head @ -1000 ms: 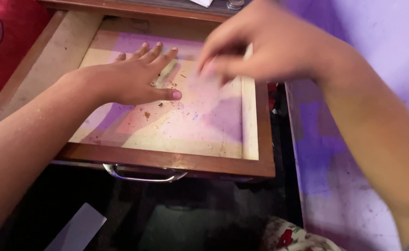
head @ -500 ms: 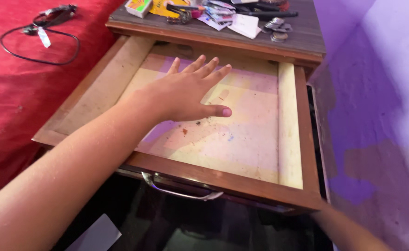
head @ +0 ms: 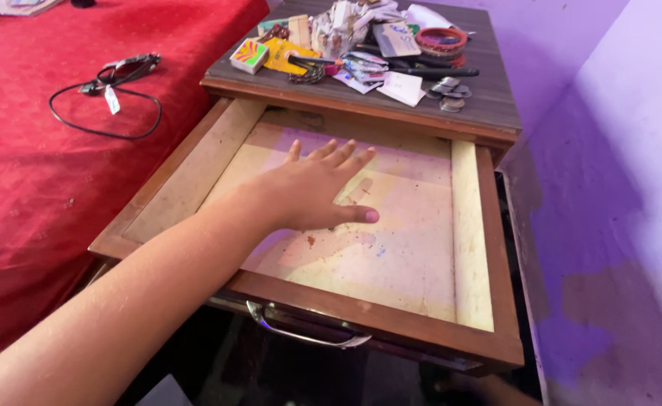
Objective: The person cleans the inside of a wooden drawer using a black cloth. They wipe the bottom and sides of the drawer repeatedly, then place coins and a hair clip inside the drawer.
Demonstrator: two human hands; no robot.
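The red bedspread fills the left of the view, a soft cloth with a black cable looped on it, well apart from the hand. Beside it stands a small wooden cabinet whose grey worktop carries a heap of small things: coloured cards and a little box, folded papers, a dark pen, red bangles and a cluster of coins. The purple wall closes the right side.

Under the worktop the drawer is pulled well out. It is a shallow wooden tray with a brown front rail and a metal handle fixed below that rail. By the look of it the drawer is stiff and fairly light, holding nothing but its liner, and it should slide rather than lift; the curved handle in the middle of the front is the sound place to take hold, or the front rail itself.

A sheet of paper liner covers the drawer floor, pale with faded pink and yellow patches. It looks thin, limp and easy to crease or tear, so it would be best pinched at an edge.

The left hand lies flat on the liner near the middle of the drawer, palm down, fingers spread wide and thumb out to the side, holding nothing. Small brown crumbs and specks lie just beside the thumb.

The right hand is out of view; only a dim bit of arm shows at the bottom edge.
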